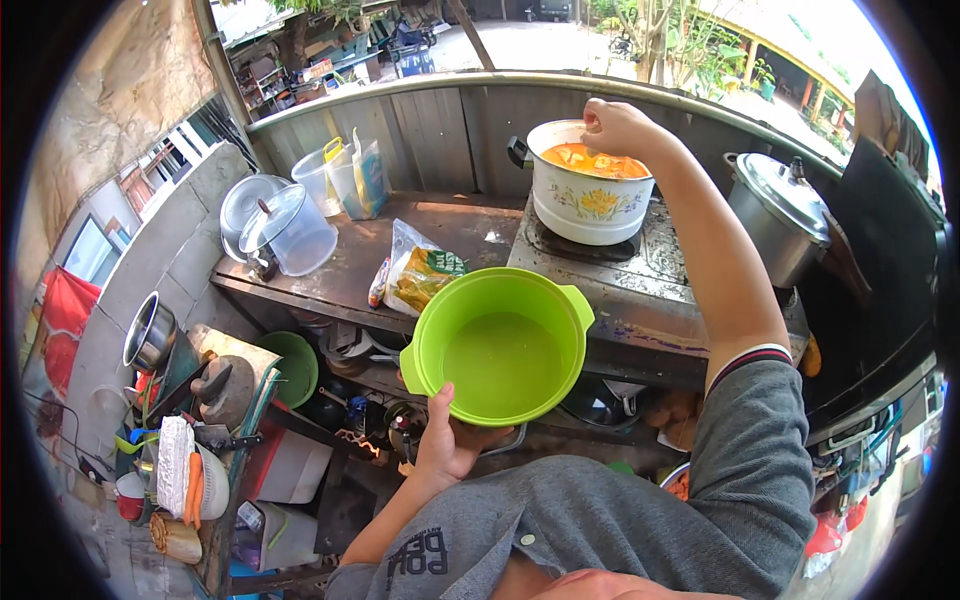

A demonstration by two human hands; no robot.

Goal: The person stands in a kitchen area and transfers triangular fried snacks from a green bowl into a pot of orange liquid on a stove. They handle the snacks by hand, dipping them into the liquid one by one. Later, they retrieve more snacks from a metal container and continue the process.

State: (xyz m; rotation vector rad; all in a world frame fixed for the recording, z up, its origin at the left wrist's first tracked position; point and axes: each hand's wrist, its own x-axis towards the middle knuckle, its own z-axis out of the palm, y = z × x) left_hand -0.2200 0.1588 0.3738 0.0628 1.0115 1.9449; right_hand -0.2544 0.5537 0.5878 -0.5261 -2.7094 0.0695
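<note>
My left hand point(450, 446) grips a bright green plastic two-handled pot point(499, 360), thumb at its near rim and fingers beneath. The vessel is tilted toward me, and its inside shows bare green plastic. Farther off, my right hand point(619, 129) is over the rim of a white enamel stockpot point(592, 206) with a floral print. Its fingers are curled downward; whatever they may hold is hidden. Orange stew point(577, 157) with pale chunks fills much of the stockpot, which stands on a gas stove point(667, 255).
A pressure cooker point(780, 210) stands right of the stove. Plastic packets point(424, 277), a clear tub point(304, 236) and a glass lid point(274, 217) occupy the dark counter. At left, a knife point(225, 439) and carrots point(193, 487) crowd a side table. A metal wall point(420, 135) runs behind.
</note>
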